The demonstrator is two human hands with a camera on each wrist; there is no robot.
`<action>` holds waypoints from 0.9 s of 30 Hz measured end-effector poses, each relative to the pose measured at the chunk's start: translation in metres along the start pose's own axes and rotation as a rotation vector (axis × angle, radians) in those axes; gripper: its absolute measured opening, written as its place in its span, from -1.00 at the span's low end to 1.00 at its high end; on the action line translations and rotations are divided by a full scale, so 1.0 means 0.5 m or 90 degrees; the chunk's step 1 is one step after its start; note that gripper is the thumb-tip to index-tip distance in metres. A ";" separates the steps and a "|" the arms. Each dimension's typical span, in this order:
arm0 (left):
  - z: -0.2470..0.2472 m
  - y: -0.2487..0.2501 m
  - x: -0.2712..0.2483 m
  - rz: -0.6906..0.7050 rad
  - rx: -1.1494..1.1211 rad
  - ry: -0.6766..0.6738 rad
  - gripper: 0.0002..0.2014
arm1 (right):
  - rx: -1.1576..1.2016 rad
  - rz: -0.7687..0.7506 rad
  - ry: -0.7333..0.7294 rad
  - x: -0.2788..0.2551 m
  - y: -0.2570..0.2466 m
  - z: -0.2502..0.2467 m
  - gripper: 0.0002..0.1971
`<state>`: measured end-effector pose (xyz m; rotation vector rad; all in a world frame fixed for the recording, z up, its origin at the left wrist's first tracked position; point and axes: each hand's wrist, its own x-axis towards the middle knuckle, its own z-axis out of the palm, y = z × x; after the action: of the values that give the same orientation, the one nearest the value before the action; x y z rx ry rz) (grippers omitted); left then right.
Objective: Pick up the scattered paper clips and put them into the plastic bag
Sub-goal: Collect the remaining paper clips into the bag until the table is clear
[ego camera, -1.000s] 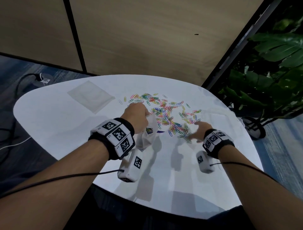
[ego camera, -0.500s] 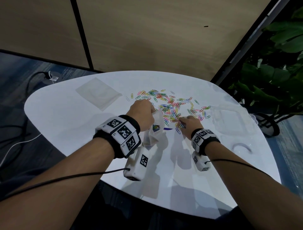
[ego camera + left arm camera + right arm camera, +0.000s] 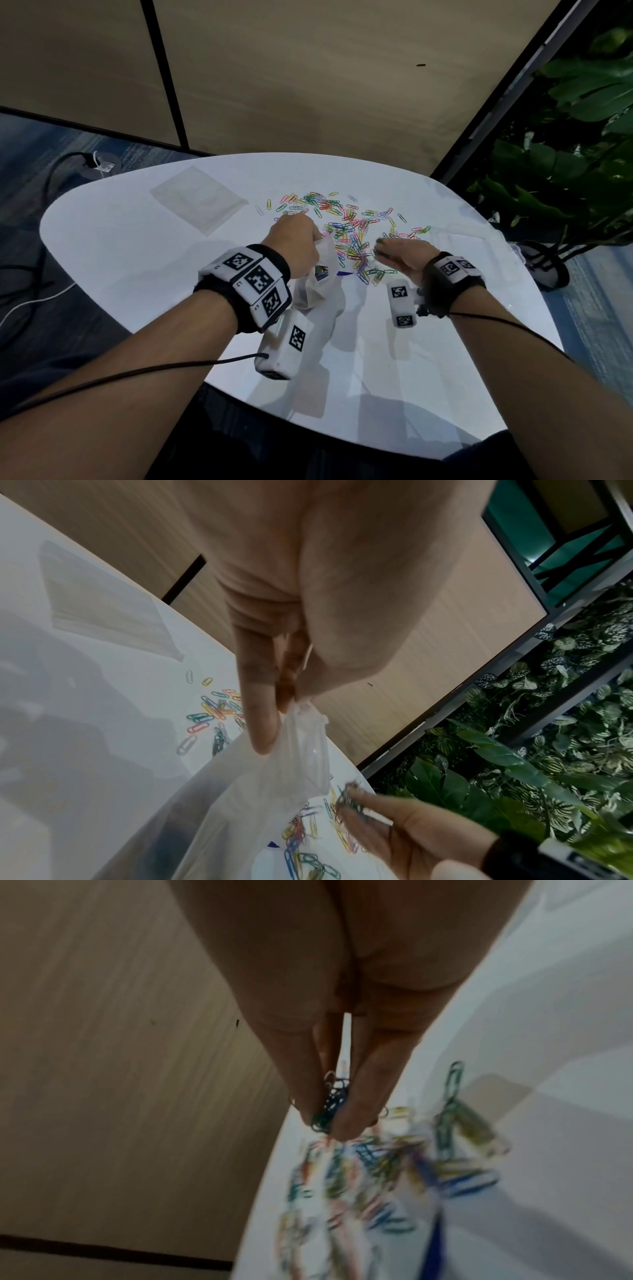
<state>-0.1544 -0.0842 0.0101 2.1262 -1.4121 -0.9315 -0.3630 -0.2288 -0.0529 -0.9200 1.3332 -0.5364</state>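
Coloured paper clips (image 3: 346,226) lie scattered across the middle of the white table (image 3: 137,260). My left hand (image 3: 294,245) pinches the top edge of a clear plastic bag (image 3: 320,277) (image 3: 274,777), which hangs down toward the table. My right hand (image 3: 399,253) is raised just right of the bag and pinches a small bunch of dark clips (image 3: 330,1104) (image 3: 351,799) between its fingertips (image 3: 349,1123). More clips (image 3: 377,1164) lie blurred on the table under it.
A flat stack of clear bags (image 3: 198,198) lies at the table's back left. Another clear plastic piece (image 3: 469,246) rests at the right edge. A leafy plant (image 3: 565,154) stands to the right, cables (image 3: 34,294) run on the floor at left.
My right hand moved from the clips at the right of the pile leftward, pinched up some clips and lifted them beside the bag. The left hand kept holding the bag.
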 end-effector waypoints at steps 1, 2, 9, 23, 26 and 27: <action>0.001 0.002 0.000 0.001 0.006 -0.002 -0.70 | 0.049 -0.001 -0.045 -0.016 -0.014 0.012 -0.77; 0.003 0.004 -0.001 0.002 0.009 -0.001 -0.69 | 0.078 -0.001 -0.088 -0.032 -0.026 0.025 -0.72; 0.002 0.007 -0.006 -0.013 -0.023 0.010 -0.67 | 0.040 0.032 -0.344 -0.135 -0.054 0.124 -0.88; 0.000 0.012 -0.015 -0.003 -0.035 0.021 -0.73 | -0.548 -0.306 -0.057 -0.158 -0.008 0.201 -0.84; 0.001 0.012 -0.016 0.000 -0.035 0.016 -0.67 | -0.623 -0.359 -0.056 -0.165 -0.015 0.202 -0.90; 0.001 0.012 -0.017 0.003 -0.032 0.011 -0.68 | -0.662 -0.368 -0.080 -0.166 -0.017 0.202 -0.87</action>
<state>-0.1607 -0.0790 0.0161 2.0878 -1.3709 -0.9354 -0.2804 -0.1422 0.0002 -2.1920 1.1932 -0.1642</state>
